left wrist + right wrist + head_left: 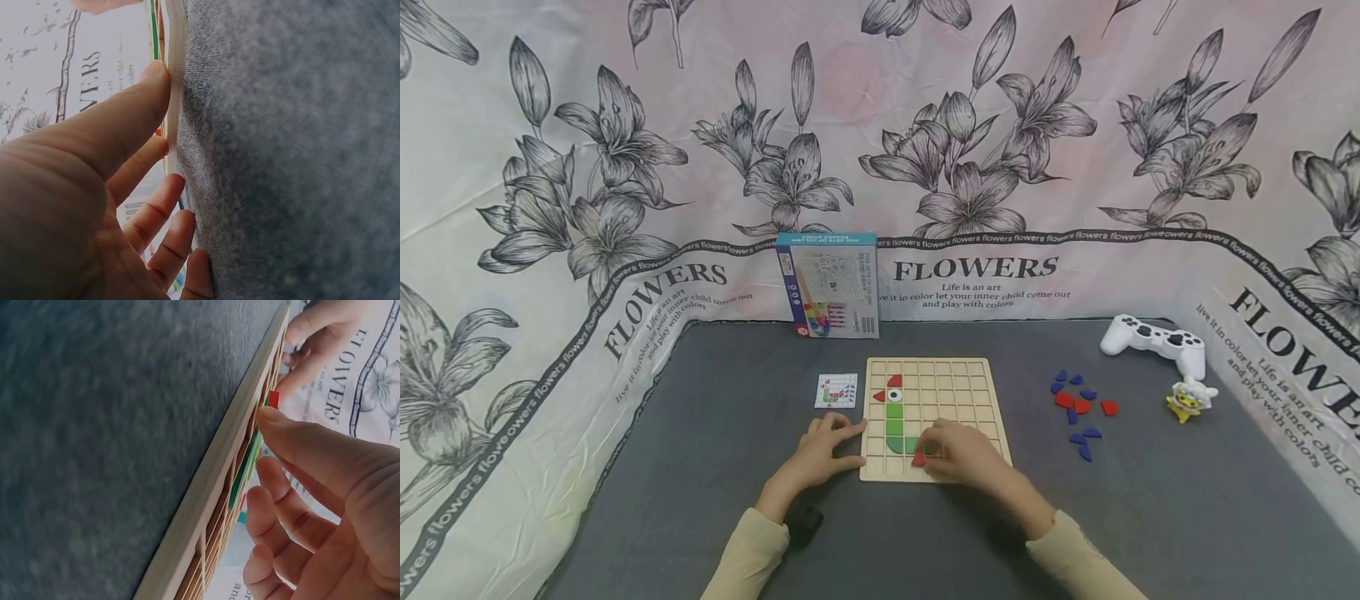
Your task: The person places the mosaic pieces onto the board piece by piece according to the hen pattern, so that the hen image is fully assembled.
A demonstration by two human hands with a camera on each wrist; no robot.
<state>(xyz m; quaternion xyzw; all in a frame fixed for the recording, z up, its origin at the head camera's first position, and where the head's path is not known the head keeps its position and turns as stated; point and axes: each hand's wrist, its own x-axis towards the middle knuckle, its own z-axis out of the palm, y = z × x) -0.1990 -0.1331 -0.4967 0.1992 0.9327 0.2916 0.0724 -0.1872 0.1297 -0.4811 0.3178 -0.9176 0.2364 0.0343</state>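
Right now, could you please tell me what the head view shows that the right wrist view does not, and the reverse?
Only the head view shows the white game controller, the small figurine and the loose blue pieces.

Only the right wrist view shows the palm side of the right hand, with its thumb tip at the red piece.

Both share that hand and red piece, the wooden grid board, green pieces on it, the left hand and the flowered cloth.
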